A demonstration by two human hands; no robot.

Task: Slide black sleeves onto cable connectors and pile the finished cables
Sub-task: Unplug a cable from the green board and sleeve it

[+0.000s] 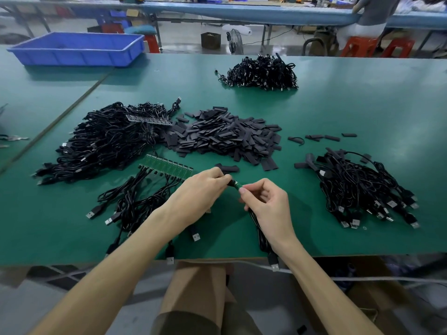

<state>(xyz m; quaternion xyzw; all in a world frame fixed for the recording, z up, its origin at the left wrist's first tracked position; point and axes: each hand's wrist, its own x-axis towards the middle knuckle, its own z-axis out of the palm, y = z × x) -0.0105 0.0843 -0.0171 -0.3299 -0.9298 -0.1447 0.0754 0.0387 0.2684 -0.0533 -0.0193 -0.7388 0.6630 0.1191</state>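
L hand pinches black sleeve, R hand pinches cable end, both curled inward.

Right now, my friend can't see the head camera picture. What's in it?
Over a green table, the left hand pinches a black sleeve at the small green end of a cable that the right hand pinches. Behind lie a heap of sleeves and cable piles.

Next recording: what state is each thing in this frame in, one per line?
left hand: pinches black sleeve
right hand: pinches green connector
held cable: trails off table front edge
loose sleeves: heaped mid-table
right cable pile: heaped, some ends sleeved
green board strip: flat, cables attached
blue bin: upright, contents hidden
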